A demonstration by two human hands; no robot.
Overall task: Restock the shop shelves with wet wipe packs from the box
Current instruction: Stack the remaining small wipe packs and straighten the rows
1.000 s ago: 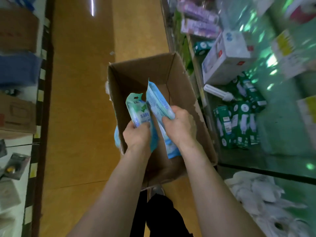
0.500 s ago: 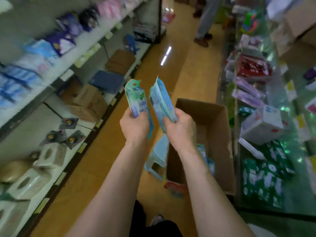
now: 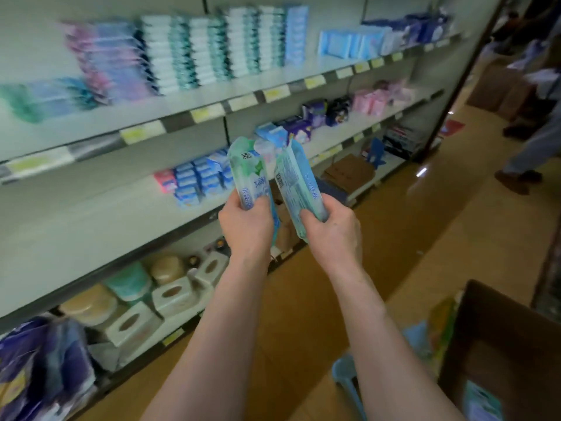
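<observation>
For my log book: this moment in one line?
left hand: holds left pack | right hand: holds right pack | shelves ahead

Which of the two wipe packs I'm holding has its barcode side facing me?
The pack in your right hand; the other pack, in your left hand, shows its green-leaf front.

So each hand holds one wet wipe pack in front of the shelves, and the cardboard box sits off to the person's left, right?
Not quite. The left hand and right hand do each hold a wet wipe pack before the shelves, but the head view shows the cardboard box on the person's right, not left.
</observation>
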